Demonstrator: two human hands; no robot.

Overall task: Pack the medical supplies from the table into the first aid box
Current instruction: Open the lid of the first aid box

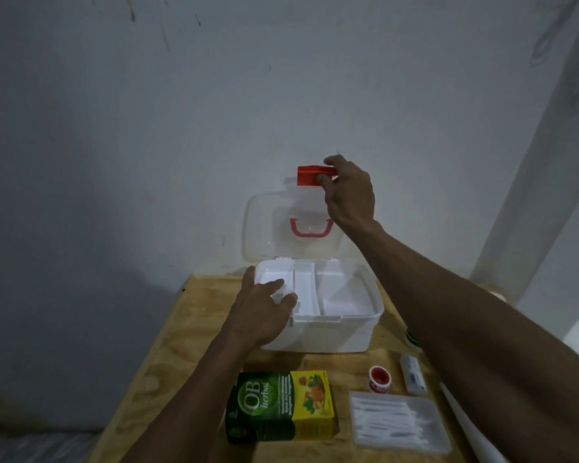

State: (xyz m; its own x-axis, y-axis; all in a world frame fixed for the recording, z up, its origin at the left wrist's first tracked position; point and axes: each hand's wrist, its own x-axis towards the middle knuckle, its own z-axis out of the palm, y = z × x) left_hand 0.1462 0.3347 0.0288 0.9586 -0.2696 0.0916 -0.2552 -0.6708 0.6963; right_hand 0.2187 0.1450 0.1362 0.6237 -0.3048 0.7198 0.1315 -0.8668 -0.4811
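Head view: plywood counter (181,345) carries the white first aid box (331,332) at the back, its clear lid (268,228) swung upright. Right hand (350,192) pinches the red latch (310,176) at the lid's top edge; left hand (264,312) rests on the box's left rim, fingers relaxed, grasping nothing. Supplies unpacked in front: green-yellow herbal box (281,406), cotton swab case (400,421), white tube (413,374), red tape roll (377,376). Advice: keep bracing the box, push the lid fully back so it stays open, then load the biggest item first.
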